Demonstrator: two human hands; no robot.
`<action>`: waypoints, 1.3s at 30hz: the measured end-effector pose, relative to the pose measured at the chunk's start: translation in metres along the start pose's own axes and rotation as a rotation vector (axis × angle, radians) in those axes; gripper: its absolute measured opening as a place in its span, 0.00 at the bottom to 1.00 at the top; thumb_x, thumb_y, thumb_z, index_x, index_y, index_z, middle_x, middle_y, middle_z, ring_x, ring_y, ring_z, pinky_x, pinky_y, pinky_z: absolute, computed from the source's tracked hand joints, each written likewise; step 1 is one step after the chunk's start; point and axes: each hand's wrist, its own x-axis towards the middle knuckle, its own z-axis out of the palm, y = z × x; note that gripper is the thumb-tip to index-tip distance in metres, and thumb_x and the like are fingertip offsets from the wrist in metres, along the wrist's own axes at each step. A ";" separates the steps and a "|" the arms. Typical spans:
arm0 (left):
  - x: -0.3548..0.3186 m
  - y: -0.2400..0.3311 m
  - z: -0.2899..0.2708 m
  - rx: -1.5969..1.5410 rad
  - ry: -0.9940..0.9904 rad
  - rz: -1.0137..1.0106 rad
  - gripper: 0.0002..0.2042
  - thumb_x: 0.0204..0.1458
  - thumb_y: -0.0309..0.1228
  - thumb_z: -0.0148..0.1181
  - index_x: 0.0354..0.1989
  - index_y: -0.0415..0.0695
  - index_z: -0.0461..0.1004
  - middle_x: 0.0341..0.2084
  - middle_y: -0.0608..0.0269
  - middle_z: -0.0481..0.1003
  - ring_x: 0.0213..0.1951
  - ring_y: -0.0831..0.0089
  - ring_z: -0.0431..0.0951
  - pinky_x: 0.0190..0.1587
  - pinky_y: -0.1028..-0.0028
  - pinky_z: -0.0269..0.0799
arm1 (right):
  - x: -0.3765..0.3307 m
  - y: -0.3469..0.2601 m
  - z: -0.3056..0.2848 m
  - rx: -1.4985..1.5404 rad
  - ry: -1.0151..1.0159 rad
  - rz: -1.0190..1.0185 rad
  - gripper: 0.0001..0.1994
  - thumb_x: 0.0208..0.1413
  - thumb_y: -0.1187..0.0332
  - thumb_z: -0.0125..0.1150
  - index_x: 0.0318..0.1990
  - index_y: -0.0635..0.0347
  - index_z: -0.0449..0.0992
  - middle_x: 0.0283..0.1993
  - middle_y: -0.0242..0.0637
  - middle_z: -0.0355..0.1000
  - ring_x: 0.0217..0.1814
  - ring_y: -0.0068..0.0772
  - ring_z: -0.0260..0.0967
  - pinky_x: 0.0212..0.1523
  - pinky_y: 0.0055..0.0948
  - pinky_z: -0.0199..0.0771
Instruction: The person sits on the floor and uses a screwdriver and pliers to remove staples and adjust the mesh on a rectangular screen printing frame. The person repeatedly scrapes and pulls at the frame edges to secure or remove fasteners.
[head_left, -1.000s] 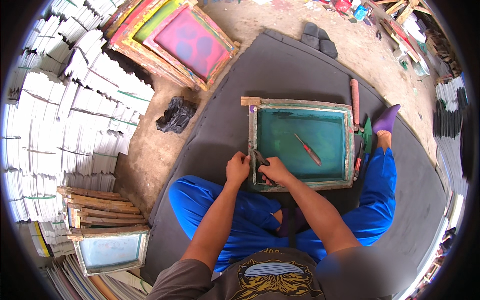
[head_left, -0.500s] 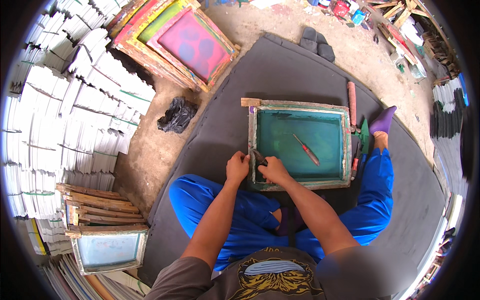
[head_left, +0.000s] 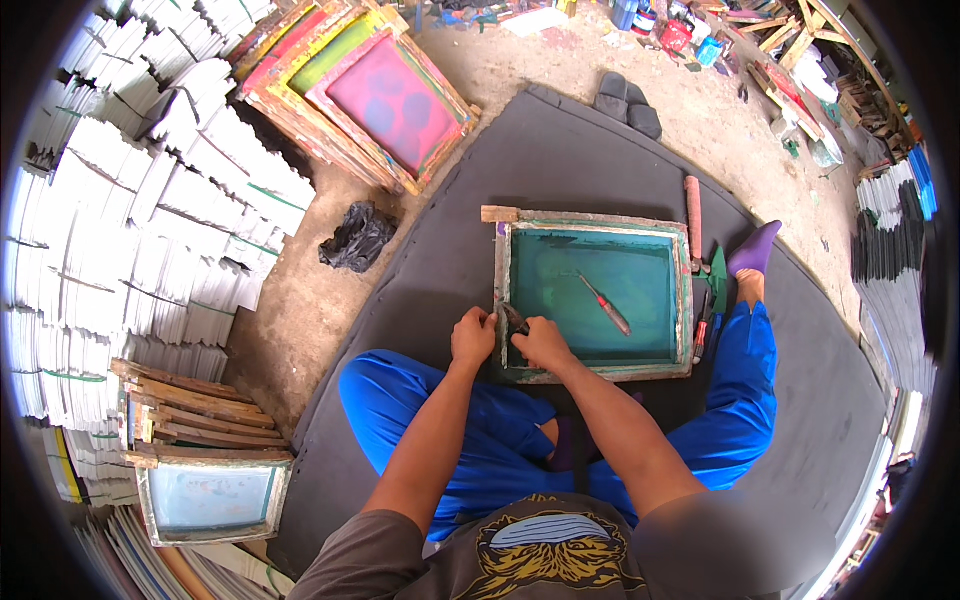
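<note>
A wooden screen-printing frame [head_left: 600, 221] with blue-green mesh lies flat in front of my crossed legs. My left hand [head_left: 472, 337] is closed at the outer side of its left rail, with the fingertips pinched together; whatever they hold is too small to make out. From inside the frame, my right hand [head_left: 543, 345] grips a dark pliers-like tool [head_left: 516, 319], its head against the left rail. My palm hides most of its handles. On the mesh rests a red-handled screwdriver [head_left: 607, 306], tip pointing up and left.
Beside the frame's right rail lie a pink roller [head_left: 693, 215], a green trowel [head_left: 718, 275] and another red-handled tool [head_left: 700, 338]. A dark mat [head_left: 455, 240] is under everything. Paper stacks [head_left: 190, 230], a black plastic bag [head_left: 358, 238] and colourful frames [head_left: 395, 110] stand left; slippers [head_left: 628, 104] lie beyond.
The view has shifted slightly. Both hands keep their places at the left rail, and the pliers-like tool stays in my right hand.
</note>
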 end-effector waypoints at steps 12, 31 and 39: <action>0.002 -0.001 0.000 -0.014 -0.035 -0.019 0.16 0.61 0.42 0.63 0.40 0.39 0.80 0.35 0.46 0.83 0.42 0.45 0.83 0.46 0.52 0.77 | 0.008 0.010 -0.005 -0.565 0.135 -0.179 0.15 0.54 0.61 0.65 0.41 0.64 0.77 0.34 0.59 0.79 0.43 0.63 0.79 0.45 0.56 0.79; 0.039 -0.008 -0.032 -1.011 -0.177 -0.542 0.10 0.56 0.38 0.69 0.32 0.44 0.80 0.24 0.68 0.77 0.21 0.76 0.72 0.28 0.68 0.71 | 0.014 -0.013 -0.018 0.117 -0.380 0.108 0.24 0.67 0.46 0.58 0.46 0.62 0.78 0.36 0.44 0.81 0.35 0.43 0.82 0.36 0.40 0.81; 0.075 0.004 -0.064 -0.025 0.413 -0.273 0.16 0.55 0.42 0.69 0.37 0.40 0.86 0.30 0.48 0.84 0.37 0.52 0.86 0.45 0.57 0.80 | 0.010 -0.010 -0.028 0.596 -0.458 0.400 0.23 0.72 0.48 0.51 0.52 0.62 0.75 0.43 0.48 0.82 0.41 0.41 0.84 0.38 0.38 0.86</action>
